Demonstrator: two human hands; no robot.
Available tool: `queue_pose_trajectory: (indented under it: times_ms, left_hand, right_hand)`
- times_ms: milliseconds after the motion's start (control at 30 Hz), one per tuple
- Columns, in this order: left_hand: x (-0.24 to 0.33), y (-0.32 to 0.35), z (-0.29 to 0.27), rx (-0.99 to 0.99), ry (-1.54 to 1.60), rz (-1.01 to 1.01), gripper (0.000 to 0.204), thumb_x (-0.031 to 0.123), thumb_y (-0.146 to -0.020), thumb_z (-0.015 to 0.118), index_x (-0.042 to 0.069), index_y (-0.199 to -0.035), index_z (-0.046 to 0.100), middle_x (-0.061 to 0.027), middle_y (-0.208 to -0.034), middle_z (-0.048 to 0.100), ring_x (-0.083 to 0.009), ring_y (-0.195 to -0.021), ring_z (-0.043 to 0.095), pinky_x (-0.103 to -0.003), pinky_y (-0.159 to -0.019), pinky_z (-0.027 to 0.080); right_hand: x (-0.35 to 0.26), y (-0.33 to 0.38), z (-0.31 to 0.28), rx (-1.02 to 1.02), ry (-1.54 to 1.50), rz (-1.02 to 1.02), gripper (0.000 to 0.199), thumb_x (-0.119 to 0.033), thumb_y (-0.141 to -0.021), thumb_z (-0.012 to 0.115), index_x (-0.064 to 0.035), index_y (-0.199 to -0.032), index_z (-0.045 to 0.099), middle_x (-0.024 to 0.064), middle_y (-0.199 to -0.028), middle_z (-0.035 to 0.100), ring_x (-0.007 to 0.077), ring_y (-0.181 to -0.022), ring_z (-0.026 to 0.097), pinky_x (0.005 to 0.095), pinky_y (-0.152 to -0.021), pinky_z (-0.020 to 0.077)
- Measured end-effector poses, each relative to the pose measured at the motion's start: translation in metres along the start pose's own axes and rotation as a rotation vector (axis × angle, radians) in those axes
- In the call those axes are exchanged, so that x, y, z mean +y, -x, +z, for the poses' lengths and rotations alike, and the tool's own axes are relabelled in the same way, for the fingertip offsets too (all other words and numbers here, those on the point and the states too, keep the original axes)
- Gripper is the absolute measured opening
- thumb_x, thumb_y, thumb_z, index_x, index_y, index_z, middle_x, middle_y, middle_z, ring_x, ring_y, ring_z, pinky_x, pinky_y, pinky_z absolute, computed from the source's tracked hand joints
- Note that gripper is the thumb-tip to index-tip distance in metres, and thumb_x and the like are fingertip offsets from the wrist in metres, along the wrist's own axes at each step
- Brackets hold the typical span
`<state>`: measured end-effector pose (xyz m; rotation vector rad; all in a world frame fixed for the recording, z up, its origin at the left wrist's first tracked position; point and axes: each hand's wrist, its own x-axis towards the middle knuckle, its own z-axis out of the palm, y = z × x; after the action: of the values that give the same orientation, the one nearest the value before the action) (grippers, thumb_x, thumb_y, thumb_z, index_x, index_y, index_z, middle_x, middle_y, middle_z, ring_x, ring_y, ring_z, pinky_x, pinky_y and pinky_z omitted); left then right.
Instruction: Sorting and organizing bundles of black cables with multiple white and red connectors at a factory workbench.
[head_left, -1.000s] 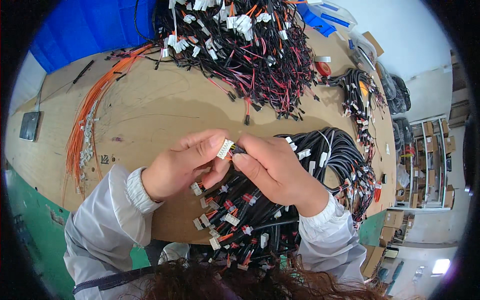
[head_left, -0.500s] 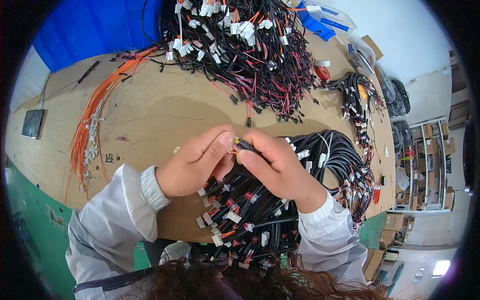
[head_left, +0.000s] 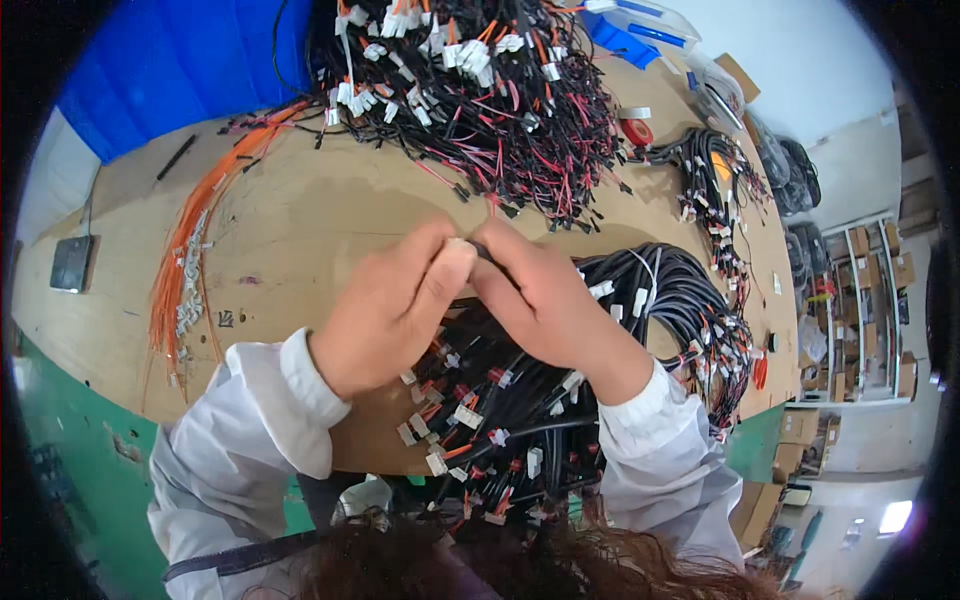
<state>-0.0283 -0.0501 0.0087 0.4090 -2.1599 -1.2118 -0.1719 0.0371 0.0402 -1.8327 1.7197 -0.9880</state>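
My left hand (head_left: 392,310) and my right hand (head_left: 548,305) meet fingertip to fingertip above the middle of the table. Both are closed on the end of a black cable (head_left: 481,249), of which only a short dark piece shows between the fingers. The left thumb presses at the cable's tip, and the fingers hide its wires. Beneath and beside my right hand lies a thick bundle of black cables (head_left: 690,280) with white connectors. Some connector ends (head_left: 467,416) spread out below my hands.
A large heap of black and red wires (head_left: 540,150) fills the far side. Orange wires (head_left: 185,235) lie at the left, near a small dark flat device (head_left: 71,263). At the far right are a smaller cable bundle (head_left: 700,165) and a red tape roll (head_left: 636,131). A blue bin (head_left: 180,75) stands behind.
Both hands have risen a little toward the far side and closed tighter together. The coloured wires that showed between the fingertips are now covered. The whole view has shifted slightly.
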Motion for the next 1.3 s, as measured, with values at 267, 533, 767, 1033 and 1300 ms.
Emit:
queue_pose_trajectory:
  times_ms: [267,533,767,1033,1300]
  left_hand:
    - [-0.047,-0.027,-0.007,0.035,0.711,-0.394,0.032,0.033,-0.095,0.040,0.007,-0.078,0.047,-0.0101,-0.078,0.063,-0.0136,-0.073,0.053,-0.026,-0.071,0.041]
    - [-0.061,-0.026,-0.003,0.013,1.003,-0.401,0.032,0.033,-0.094,0.043,0.009,-0.073,0.047,-0.0154,-0.085,0.064,-0.0186,-0.082,0.056,-0.030,-0.078,0.040]
    - [-0.064,-0.026,-0.007,0.064,1.071,-0.441,0.031,0.034,-0.093,0.046,0.010,-0.073,0.049,-0.0126,-0.084,0.063,-0.0185,-0.084,0.056,-0.030,-0.077,0.040]
    - [-0.065,-0.024,-0.005,0.058,1.139,-0.448,0.029,0.032,-0.093,0.045,0.010,-0.075,0.052,-0.0103,-0.082,0.062,-0.0181,-0.085,0.057,-0.030,-0.077,0.040]
    - [-0.062,-0.023,-0.006,0.034,1.103,-0.429,0.029,0.032,-0.094,0.045,0.010,-0.076,0.054,-0.0067,-0.080,0.062,-0.0196,-0.088,0.058,-0.031,-0.079,0.039]
  right_hand:
    - [0.042,0.019,-0.030,0.076,0.479,0.198,0.058,-0.022,-0.073,0.069,-0.0023,-0.120,0.041,0.0181,-0.112,0.048,0.0323,-0.103,0.050,0.0363,-0.088,0.0408]
    - [0.051,0.024,-0.039,0.036,0.464,0.329,0.029,-0.027,-0.070,0.069,-0.0022,-0.078,0.056,0.0143,-0.083,0.057,0.0332,-0.084,0.053,0.0415,-0.073,0.0419]
    - [0.046,0.024,-0.043,0.217,0.444,0.177,0.022,-0.023,-0.073,0.065,-0.0040,-0.083,0.059,0.0119,-0.075,0.056,0.0325,-0.072,0.055,0.0393,-0.063,0.0422]
    - [0.052,0.027,-0.059,-0.040,-0.371,0.417,0.030,-0.011,-0.082,0.060,-0.0027,-0.107,0.047,0.0014,-0.087,0.058,0.0055,-0.079,0.052,0.0211,-0.068,0.0411]
    - [0.027,0.019,-0.055,0.195,-0.706,0.185,0.034,-0.006,-0.082,0.060,-0.0049,-0.116,0.053,0.0037,-0.094,0.061,0.0091,-0.087,0.056,0.0234,-0.076,0.0439]
